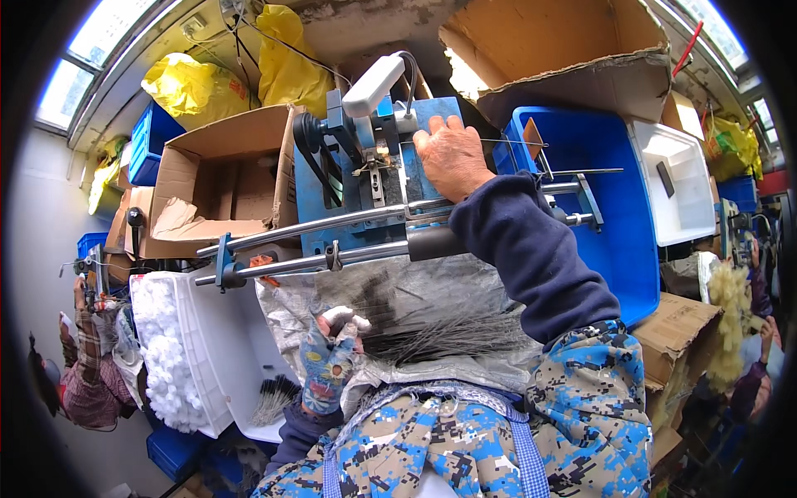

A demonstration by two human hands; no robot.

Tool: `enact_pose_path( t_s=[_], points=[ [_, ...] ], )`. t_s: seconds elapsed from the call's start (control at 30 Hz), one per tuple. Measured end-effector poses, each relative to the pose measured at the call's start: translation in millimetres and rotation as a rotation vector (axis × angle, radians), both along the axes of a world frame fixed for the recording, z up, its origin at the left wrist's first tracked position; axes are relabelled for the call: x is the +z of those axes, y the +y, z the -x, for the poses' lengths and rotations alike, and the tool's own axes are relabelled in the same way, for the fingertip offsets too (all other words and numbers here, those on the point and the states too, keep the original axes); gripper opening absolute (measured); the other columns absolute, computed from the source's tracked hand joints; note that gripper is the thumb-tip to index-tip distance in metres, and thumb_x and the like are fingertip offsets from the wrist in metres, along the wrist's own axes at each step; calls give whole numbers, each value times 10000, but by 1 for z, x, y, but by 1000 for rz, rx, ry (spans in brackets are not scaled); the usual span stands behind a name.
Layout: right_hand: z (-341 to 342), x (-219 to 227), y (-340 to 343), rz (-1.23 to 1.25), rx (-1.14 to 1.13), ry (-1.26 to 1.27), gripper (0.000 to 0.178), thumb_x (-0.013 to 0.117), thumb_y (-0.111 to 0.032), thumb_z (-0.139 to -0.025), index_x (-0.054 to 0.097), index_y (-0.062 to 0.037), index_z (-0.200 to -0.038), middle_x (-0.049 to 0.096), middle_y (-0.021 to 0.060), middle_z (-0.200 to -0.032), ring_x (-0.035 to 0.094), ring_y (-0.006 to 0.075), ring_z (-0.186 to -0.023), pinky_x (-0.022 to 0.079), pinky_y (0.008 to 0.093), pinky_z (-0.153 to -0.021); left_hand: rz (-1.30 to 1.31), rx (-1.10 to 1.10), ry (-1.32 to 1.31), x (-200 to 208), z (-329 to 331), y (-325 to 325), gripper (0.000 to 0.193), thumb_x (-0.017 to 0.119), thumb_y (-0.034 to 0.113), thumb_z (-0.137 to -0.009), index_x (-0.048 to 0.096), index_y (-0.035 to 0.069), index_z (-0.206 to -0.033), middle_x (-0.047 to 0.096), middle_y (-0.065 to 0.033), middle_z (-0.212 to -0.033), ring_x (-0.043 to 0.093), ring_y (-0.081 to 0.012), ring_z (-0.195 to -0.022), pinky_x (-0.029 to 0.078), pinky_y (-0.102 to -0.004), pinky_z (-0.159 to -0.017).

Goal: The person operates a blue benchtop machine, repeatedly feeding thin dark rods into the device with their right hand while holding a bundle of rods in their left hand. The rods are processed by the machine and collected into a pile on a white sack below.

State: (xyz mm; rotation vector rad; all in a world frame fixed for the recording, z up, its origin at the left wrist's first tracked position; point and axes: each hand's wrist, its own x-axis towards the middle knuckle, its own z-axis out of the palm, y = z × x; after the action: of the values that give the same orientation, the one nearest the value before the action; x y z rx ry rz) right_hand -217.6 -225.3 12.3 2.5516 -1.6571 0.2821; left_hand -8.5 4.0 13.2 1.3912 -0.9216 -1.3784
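Fingers point(432, 133) hidden behind blue machine point(349, 199).

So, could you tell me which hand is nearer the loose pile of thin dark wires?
Left. The left hand touches the dark wires; the right hand rests up on the blue machine.

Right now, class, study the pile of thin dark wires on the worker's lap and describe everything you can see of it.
The pile of thin dark wires is a loose, fanned bundle of straight, slender strands, dark grey, probably metal. It lies roughly level on a crumpled grey woven sheet below the blue machine. The left hand, in a patterned glove, grips its left end; the right ends spread toward the dark blue sleeve.
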Motion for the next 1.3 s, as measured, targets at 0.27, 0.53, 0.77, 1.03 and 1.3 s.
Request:
enact_pose_path(
  t_s=[0.27,0.53,0.77,1.03,1.3],
  points=[
    [1,-7,-1,-2,47,-69,149,523,-73,-739,603,-73,-865,567,112,-852,563,268,-836,462,380,-666,58,-76,-19,3,14,-4,205,510,64,-884,509,7,-1081,609,-135,-877,521,-106,-591,434,-217,-525],
    [2,-16,-15,-114,10,-246,192,512,-133,-801,667,-109,-912,615,86,-923,523,275,-931,345,438,-816,30,-95,25,2,14,-4,180,511,22,-871,536,6,-1049,613,-128,-878,506,-85,-576,422,-206,-518],
    [12,-10,-4,-62,-60,-131,301,572,-202,-760,605,-43,-1013,481,145,-1164,423,315,-1077,309,486,-870,53,-138,-200,8,12,-2,178,527,23,-862,544,-1,-1038,628,-81,-830,504,-65,-587,406,-195,-516],
    [27,3,34,-167,-99,-130,550,648,-322,-741,501,12,-1152,350,167,-1199,387,307,-1068,370,430,-825,53,-136,-231,2,14,-6,152,547,61,-859,565,25,-1006,644,-67,-789,600,-109,-661,460,-218,-591],
    [-18,-8,37,-93,-48,-230,579,621,-328,-759,443,63,-1147,467,156,-1018,501,284,-916,467,387,-708,48,-105,-269,0,8,6,160,550,12,-846,559,7,-1006,622,-77,-814,616,-146,-740,484,-245,-676]
  ],
)
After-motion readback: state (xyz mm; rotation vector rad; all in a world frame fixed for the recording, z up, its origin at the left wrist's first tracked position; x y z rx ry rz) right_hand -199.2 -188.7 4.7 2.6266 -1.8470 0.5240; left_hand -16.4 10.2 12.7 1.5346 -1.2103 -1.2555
